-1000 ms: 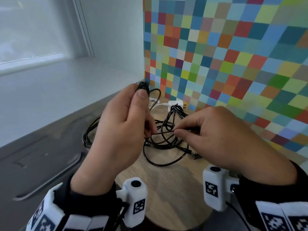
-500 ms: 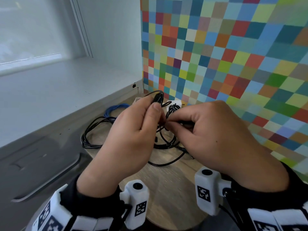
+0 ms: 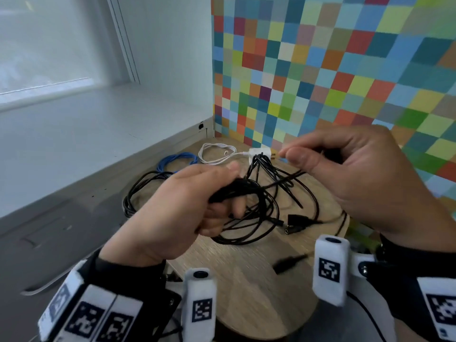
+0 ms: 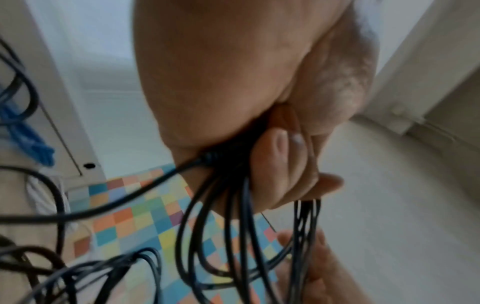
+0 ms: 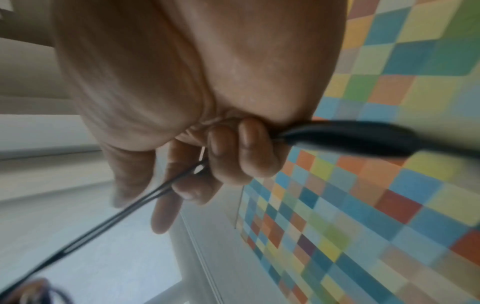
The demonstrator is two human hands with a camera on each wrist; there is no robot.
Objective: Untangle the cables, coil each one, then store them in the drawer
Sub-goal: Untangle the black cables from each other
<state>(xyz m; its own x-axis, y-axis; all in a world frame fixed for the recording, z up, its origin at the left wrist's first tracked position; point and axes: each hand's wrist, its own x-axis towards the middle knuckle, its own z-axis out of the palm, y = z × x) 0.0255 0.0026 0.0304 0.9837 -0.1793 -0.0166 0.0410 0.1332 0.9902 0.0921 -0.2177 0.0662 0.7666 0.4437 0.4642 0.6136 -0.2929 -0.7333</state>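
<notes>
- Black cable loops [image 3: 249, 193] are gathered in a bundle above the round wooden table [image 3: 246, 292], with the lower loops trailing onto the tabletop.
- The bundle is gripped by the left hand [image 3: 182, 206], whose fingers [image 4: 280, 156] are curled tightly around several strands.
- One strand [image 3: 283, 180] is drawn out to the right and held by the right hand [image 3: 350, 174], its fingers [image 5: 228, 152] curled around it.
- A second black coil [image 3: 138, 193], a blue cable [image 3: 177, 160] and a white cable [image 3: 217, 154] with its charger are laid at the table's far edge, apart from the hands.
- A checkered wall [image 3: 320, 70] is seen behind.
</notes>
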